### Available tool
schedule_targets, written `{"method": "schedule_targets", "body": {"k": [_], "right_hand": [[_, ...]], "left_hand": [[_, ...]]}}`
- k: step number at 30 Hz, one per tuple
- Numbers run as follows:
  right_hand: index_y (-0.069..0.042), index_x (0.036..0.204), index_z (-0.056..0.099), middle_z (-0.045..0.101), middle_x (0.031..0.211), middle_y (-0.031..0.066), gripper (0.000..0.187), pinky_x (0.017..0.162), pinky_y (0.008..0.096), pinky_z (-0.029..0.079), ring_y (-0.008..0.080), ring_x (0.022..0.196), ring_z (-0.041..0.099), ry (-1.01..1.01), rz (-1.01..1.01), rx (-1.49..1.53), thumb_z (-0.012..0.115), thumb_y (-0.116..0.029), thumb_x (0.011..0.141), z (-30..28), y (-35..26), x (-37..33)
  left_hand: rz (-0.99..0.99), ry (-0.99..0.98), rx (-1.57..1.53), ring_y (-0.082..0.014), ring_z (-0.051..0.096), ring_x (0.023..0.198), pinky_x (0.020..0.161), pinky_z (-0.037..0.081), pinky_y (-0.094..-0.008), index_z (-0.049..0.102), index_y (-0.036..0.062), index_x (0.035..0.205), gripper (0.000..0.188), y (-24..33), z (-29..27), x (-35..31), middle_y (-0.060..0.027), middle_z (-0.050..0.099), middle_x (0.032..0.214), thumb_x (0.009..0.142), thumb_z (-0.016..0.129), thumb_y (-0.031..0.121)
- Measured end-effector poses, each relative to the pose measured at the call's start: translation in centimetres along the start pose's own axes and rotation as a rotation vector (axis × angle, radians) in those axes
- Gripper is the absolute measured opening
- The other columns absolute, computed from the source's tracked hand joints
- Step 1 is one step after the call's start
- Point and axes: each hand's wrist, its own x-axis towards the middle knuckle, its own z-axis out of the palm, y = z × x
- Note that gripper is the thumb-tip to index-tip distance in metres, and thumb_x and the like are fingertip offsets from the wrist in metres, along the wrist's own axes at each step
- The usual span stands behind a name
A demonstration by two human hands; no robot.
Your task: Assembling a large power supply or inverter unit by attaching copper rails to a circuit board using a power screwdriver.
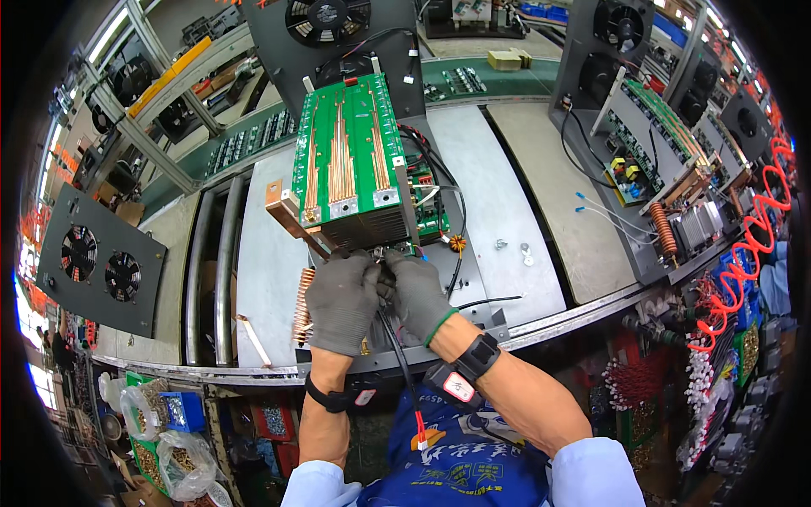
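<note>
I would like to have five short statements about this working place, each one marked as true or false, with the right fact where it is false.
1. The left hand and the right hand both wear grey gloves. True.
2. The large board beyond the hands is blue. False: the board is green, with copper-coloured strips on it.
3. The two hands are far apart. False: their fingers are close together, near the board's near end.
4. The copper coil is to the left of the left hand. True.
5. The red curly hose hangs at the left side. False: the hose is at the right.
</note>
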Motion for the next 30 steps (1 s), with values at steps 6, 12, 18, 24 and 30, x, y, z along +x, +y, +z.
{"method": "schedule_targets", "body": {"k": [6,12,18,24,30], "right_hand": [[-0.004,0.105,0.065,0.068,0.093,0.0081,0.014,0.068,0.0310,0.055,0.0182,0.075,0.067,0.044,0.001,-0.030,0.061,-0.017,0.104,0.6,1.1,0.4],[-0.006,0.104,0.068,0.070,0.088,0.0058,0.014,0.062,0.0296,0.054,0.0154,0.072,0.067,-0.065,0.052,-0.004,0.066,-0.020,0.101,1.2,1.5,0.4],[-0.002,0.101,0.069,0.069,0.084,0.0067,0.017,0.060,0.0297,0.052,0.0165,0.068,0.066,-0.107,0.092,-0.112,0.069,-0.019,0.099,1.8,1.8,0.5],[0.001,0.090,0.069,0.067,0.075,0.0072,0.018,0.053,0.0298,0.047,0.0153,0.059,0.062,0.018,-0.059,-0.318,0.071,-0.017,0.094,2.8,3.8,1.1],[-0.002,0.095,0.069,0.069,0.081,0.0058,0.014,0.055,0.0261,0.048,0.0135,0.064,0.064,-0.040,0.000,-0.341,0.068,-0.016,0.096,3.5,3.9,0.9]], "left_hand": [[0.060,0.045,0.058,-0.0329,0.068,0.084,0.072,0.053,-0.0443,0.074,0.0091,0.090,0.009,-0.7,-0.4,-0.2,-0.0118,0.069,0.087,0.088,0.071,0.017],[0.058,0.050,0.063,-0.0330,0.067,0.085,0.073,0.053,-0.0446,0.073,0.0092,0.091,0.009,-1.8,-0.9,-0.4,-0.0125,0.068,0.087,0.087,0.072,0.017],[0.034,0.035,0.102,-0.0344,0.066,0.086,0.074,0.053,-0.0455,0.072,0.0092,0.090,0.008,-2.8,-1.6,-0.7,-0.0129,0.067,0.086,0.086,0.071,0.016],[0.032,0.051,0.113,-0.0350,0.065,0.086,0.075,0.053,-0.0458,0.072,0.0080,0.086,0.007,-4.3,-1.8,-1.1,-0.0131,0.066,0.086,0.084,0.072,0.015],[0.039,0.043,0.018,-0.0353,0.066,0.089,0.075,0.054,-0.0469,0.072,0.0086,0.088,0.009,-5.8,-2.1,-1.3,-0.0150,0.067,0.094,0.087,0.070,0.017]]}}
